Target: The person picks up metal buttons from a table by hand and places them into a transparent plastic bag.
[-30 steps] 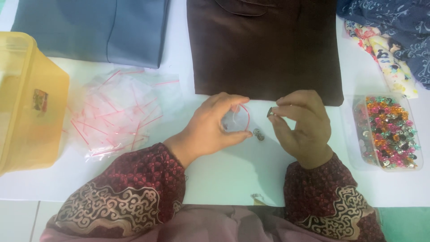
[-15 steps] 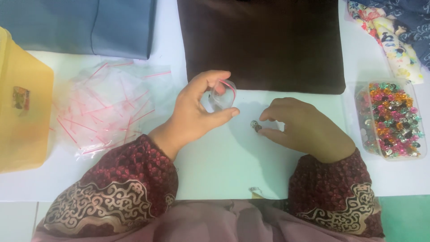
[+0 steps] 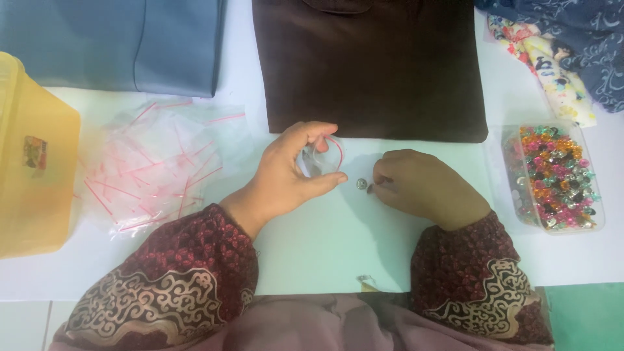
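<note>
You are working under bright, even, diffuse light that seems to come from overhead; the white table (image 3: 325, 260) reads almost blown out. Shadows stay soft and short beneath your left hand (image 3: 286, 179) and right hand (image 3: 422, 188). The clear zip bags (image 3: 156, 169) catch mild glare. Focus is fairly sharp, with slight softness throughout.

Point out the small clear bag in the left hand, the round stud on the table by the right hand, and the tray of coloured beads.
small clear bag (image 3: 323, 158): head view, on its clear film between the fingers.
round stud (image 3: 361, 184): head view, on its top face.
tray of coloured beads (image 3: 512, 195): head view, on its left wall.
</note>
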